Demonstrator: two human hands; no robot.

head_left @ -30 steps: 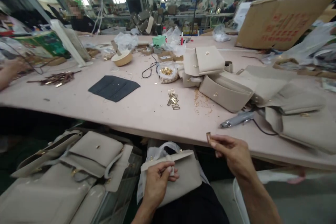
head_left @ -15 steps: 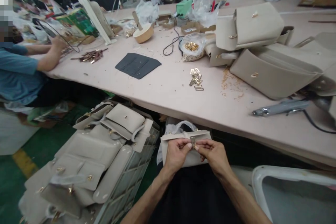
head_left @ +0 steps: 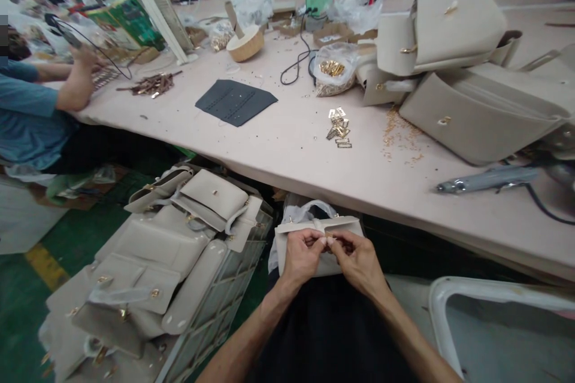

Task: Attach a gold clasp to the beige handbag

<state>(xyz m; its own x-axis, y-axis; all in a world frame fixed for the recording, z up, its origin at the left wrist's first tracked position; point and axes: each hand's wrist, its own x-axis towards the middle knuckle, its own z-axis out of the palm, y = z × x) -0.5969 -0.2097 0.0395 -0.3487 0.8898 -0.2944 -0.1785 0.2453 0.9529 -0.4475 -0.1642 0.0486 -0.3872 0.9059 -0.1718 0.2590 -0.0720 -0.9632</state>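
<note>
A light grey-beige handbag (head_left: 331, 266) is upright at my lap, against the table edge. Its handle (head_left: 317, 206) is wrapped in white film. My left hand (head_left: 302, 256) is closed in a pinch at the middle of the flap edge. From the other side my right hand (head_left: 358, 256) pinches the same spot, thumb tips almost meeting. Between the fingertips is a small metal fitting, mostly hidden now. Loose rectangular gold metal plates (head_left: 338, 127) lie on the table ahead of my hands.
Similar bags fill a crate (head_left: 220, 293) at left, and more bags (head_left: 485, 114) are stacked on the table (head_left: 278, 155) at right. A grey power screwdriver (head_left: 487, 179), a dark mat (head_left: 236, 102) and a bag of gold parts (head_left: 335, 72) lie there. A co-worker (head_left: 31, 114) sits left.
My right hand has turned and its fingers have drawn closer to my left thumb, covering the metal fitting that showed before. The camera view has shifted slightly.
</note>
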